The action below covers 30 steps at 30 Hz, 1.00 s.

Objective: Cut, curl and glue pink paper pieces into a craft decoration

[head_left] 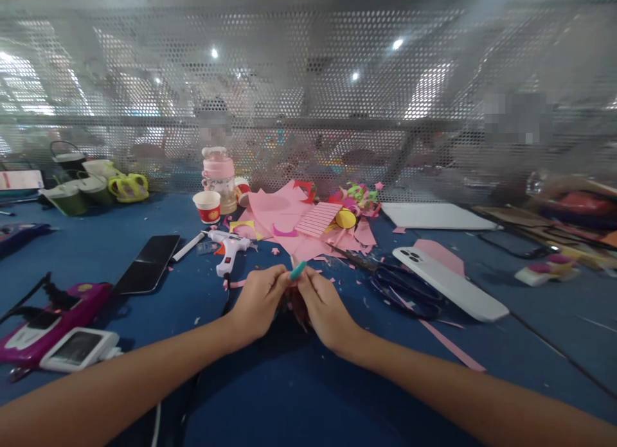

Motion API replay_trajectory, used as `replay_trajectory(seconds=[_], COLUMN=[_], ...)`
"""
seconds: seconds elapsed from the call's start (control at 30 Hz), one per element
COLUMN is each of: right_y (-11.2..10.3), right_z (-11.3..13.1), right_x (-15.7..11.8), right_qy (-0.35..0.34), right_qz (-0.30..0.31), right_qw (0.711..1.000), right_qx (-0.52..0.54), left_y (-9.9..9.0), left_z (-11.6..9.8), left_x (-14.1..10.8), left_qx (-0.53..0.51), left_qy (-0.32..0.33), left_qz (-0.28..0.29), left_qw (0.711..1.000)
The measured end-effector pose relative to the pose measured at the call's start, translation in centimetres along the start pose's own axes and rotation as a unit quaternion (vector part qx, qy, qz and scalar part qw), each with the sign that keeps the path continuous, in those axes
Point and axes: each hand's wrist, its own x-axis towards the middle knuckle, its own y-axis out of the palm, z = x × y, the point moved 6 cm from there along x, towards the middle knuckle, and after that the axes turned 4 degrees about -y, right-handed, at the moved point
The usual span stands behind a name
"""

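Note:
My left hand (260,299) and my right hand (328,306) meet over the blue table (270,395), fingertips pinched together. Between the thumbs shows a small teal piece (297,271), held by both hands; its exact kind is too small to make out. The fingers below it are partly hidden. Just left of my hands lies a white glue gun (231,249). Beyond the fingertips is a pile of pink paper (279,209), with small scraps around it. Scissors with dark blue handles (405,289) rest to the right of my right hand.
A white phone (448,283) lies at right, a black phone (148,264) at left. Near the left edge are a magenta power strip (58,325) and a white device (80,349). A paper cup (208,207) and a bottle (219,180) stand before the perforated metal panel (308,94).

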Motion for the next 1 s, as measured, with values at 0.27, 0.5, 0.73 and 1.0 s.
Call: replay_trajectory(seconds=[0.27,0.5,0.73,1.0], right_y=[-0.7,-0.6,-0.6,-0.7], right_z=[1.1,1.1,0.4,0.2], right_x=[-0.4,-0.5,-0.3,-0.2], right_qy=[-0.106,-0.111,-0.025,-0.01], right_qz=[-0.015,-0.001,-0.013,-0.032], right_qw=[0.983,0.986,1.0,0.999], right_qx=[-0.151,-0.129,-0.005,0.043], left_y=[0.2,0.3,-0.6,-0.9], left_z=[-0.3,0.2,-0.4,-0.7], left_x=[-0.2,0.0,-0.2,-0.6], left_qx=[0.006,-0.014,0.032,0.023], left_qy=[0.009,-0.011,0.017,0.04], left_qz=[0.018,0.026,-0.037,-0.054], left_qw=[1.0,1.0,0.999,0.998])
